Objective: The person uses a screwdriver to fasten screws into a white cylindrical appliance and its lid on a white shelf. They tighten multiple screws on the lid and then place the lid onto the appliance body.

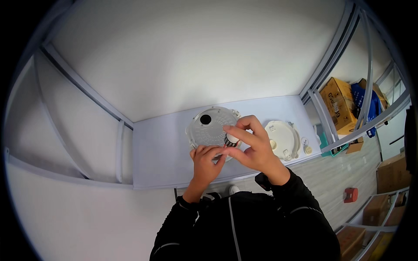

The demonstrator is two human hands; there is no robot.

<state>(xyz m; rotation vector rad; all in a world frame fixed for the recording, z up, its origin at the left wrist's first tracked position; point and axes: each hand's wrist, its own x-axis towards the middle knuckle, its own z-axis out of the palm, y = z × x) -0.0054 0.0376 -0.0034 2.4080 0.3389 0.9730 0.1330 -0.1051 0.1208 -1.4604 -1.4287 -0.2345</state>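
Observation:
In my right hand (257, 148) is a small cylindrical part (232, 138) with a white top and a dark ribbed side, gripped between thumb and fingers. My left hand (206, 162) meets it from the left, thumb and fingertips pinched together by its lower end. A speck of red shows there; what the left fingers hold is too small to make out. Under and beyond both hands lies a round, clear-grey ribbed housing (209, 130) with a black disc (205, 119) on it. My hands cover its near right part.
Right of my hands, a round white cover (282, 137) lies on the white table (156, 152), with a small cream round piece (308, 150) beside it. Metal frame posts bound both table ends. Cardboard boxes (337, 104), a teal crate (333, 148) and a red stool (350, 195) stand beyond on the right.

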